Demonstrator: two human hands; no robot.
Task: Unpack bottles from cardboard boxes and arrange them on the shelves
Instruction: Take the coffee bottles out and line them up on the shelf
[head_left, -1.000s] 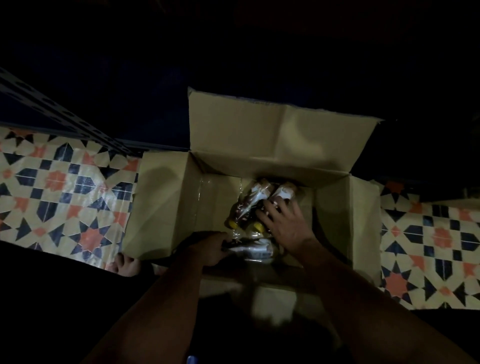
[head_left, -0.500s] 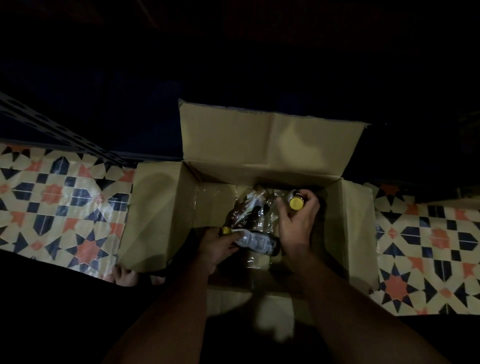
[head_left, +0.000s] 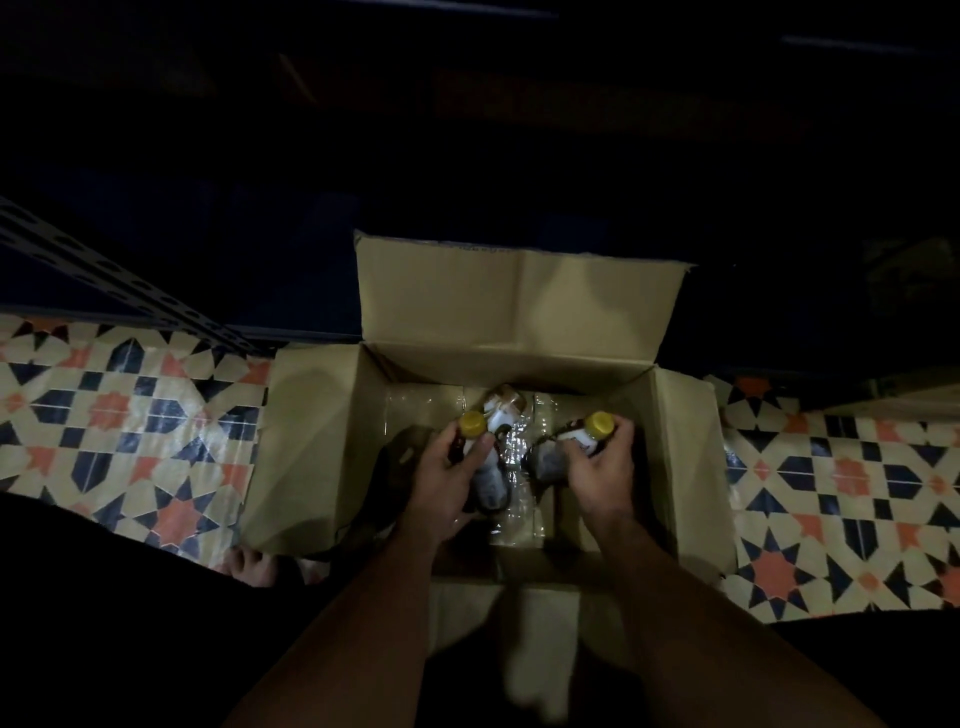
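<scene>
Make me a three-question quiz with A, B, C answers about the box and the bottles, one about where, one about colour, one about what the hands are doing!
1. Where does the bottle that nobody holds lie?
A. inside the cardboard box
B. on the tiled floor
C. on a shelf

2. What colour are the caps on the two held bottles?
A. red
B. yellow
C. green

3. What are the hands doing?
A. both hang empty
B. only one holds a bottle
C. each holds a bottle

Answers: 1 A, it lies against the box's far wall. 2 B, the left bottle's cap and the right bottle's cap are yellow. 3 C, the left hand and the right hand each have a grip on one.
</scene>
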